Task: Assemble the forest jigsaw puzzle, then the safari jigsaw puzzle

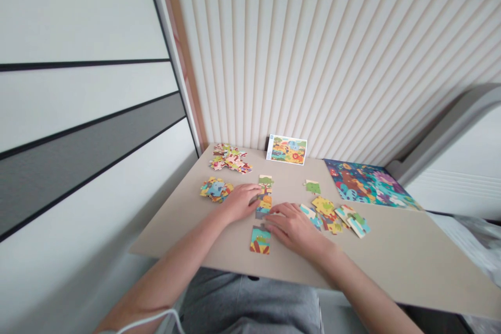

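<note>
The left forearm (pixel 187 254) and right forearm (pixel 364 288) are bare, cross the front edge of the table (pixel 230 265) and converge. Left hand (pixel 239 202): palm down, fingertips directed right, thumb parted from fingers. Right hand (pixel 291 225): palm down, fingers bent, directed left, nearer that edge. Hands: apart.

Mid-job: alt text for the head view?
A bare left hand and bare right hand flank a narrow column of multicoloured jigsaw pieces on a beige table, with a separate teal-and-red piece nearer the person. Multicoloured piles of loose pieces lie on both sides; beyond are a white-bordered picture card and, at right, a dark-blue illustrated sheet.
</note>
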A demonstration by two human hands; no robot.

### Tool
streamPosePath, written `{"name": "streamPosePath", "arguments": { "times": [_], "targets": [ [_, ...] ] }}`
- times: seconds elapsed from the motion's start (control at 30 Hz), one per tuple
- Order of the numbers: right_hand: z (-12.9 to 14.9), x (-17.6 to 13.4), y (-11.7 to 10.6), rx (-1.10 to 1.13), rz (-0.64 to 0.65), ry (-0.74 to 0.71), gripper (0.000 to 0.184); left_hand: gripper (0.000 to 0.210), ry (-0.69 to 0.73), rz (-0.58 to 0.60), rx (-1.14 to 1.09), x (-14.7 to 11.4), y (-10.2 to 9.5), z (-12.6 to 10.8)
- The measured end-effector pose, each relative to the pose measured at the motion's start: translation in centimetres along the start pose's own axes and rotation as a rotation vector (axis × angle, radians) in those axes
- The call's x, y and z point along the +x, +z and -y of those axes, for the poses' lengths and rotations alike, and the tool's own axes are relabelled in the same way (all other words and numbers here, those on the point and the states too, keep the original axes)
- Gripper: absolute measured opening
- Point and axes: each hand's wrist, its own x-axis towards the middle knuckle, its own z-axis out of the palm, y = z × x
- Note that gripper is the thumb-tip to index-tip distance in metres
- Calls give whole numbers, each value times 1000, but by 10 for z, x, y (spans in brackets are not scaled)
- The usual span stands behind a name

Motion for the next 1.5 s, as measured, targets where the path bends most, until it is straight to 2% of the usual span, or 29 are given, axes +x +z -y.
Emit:
{"name": "streamPosePath", "arguments": {
  "times": [0.13,0.3,0.53,0.7,0.97,1.17,1.5],
  "targets": [
    [27,-15,-9,43,80,-6,30,36,-12,0,-7,2,-1,-2],
    [40,-30,4,103,27,59,32,35,-35,-11,-16,4,0,-4],
    [42,-37,22,204,-96,126,32,34,-55,-19,-18,3,3,-5],
    [37,-34,28,162,-165,165,36,33,-41,-21,-17,1,2,-6],
    [39,-29,24,30,-136,135,32,32,-29,-32,-10,1,2,-7],
    [41,-22,27,17,-146,52,32,33,-21,-34,-11,1,4,-5],
    [43,-28,36,31,-149,92,35,33,-21,-44,-14,0,7,-5]
  ]
}}
